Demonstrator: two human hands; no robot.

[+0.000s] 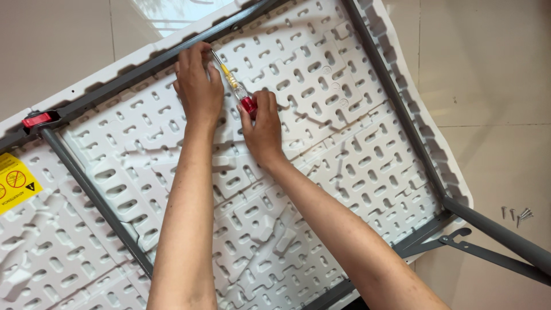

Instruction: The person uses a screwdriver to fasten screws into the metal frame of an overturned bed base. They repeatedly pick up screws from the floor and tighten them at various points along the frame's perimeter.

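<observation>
The work looked partway through, judging by how things lay: the white moulded-plastic folding table [321, 143] lay upside down on the pale tiled floor [493, 69], its dark grey metal frame rails [396, 109] in place, and one fastening along the far rail was being worked on, while loose screws waited off to the side; how many fastenings were already tight could not be told. At the left end of the table a small red plastic latch [37, 119] sat on the frame, and just below it a yellow warning label [16, 182] clung to the ribbed plastic. Toward the table's middle the left hand [199, 86] was curled with its fingertips pressed together at the far rail, pinching the tip of the screwdriver with a thin steel shaft, clear yellow-cored stem and red handle end [235, 86]. Just right of it the right hand [263, 127] was closed around the red handle end, the tool slanting up and left to the rail. The table's underside was a matt honeycomb of raised blocks and oval slots, stiff and hollow-looking; the rails were smooth, painted tubes. Beyond the table's right end a grey folding leg and hooked brace [465, 238] jutted out, and well apart from it a few small grey metal screws [519, 215] lay on the glossy tile.
</observation>
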